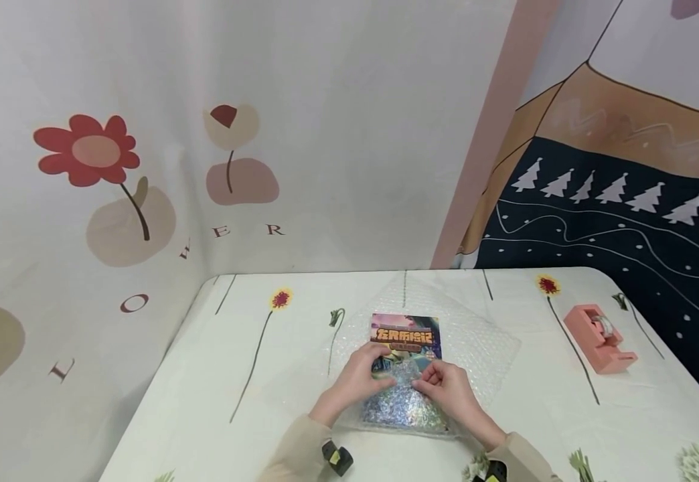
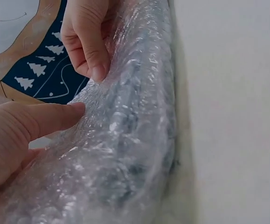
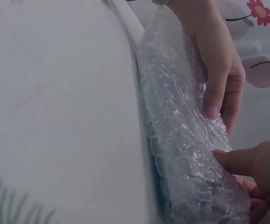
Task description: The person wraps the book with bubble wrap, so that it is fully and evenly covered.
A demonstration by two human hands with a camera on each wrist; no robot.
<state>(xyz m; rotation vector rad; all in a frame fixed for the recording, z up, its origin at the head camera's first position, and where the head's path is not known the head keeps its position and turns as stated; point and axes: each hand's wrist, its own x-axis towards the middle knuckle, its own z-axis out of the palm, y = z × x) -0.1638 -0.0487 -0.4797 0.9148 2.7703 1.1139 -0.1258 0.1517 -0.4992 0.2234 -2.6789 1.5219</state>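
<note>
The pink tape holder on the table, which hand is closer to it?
Right. The right hand pinches the bubble wrap over the book, on the side toward the pink tape holder. The left hand holds the wrap farther away. Neither touches the holder.

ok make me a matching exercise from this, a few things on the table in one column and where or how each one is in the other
Things:
1. book
2. bubble wrap
3. tape dispenser
4. left hand

Places or states:
A. pink, alone near the table's right edge
B. clear sheet spread under the book, its near part folded over it
C. far half showing a colourful cover, near half covered
D. fingers on the wrap, on the book's left part

Pairs: 1-C, 2-B, 3-A, 4-D
</note>
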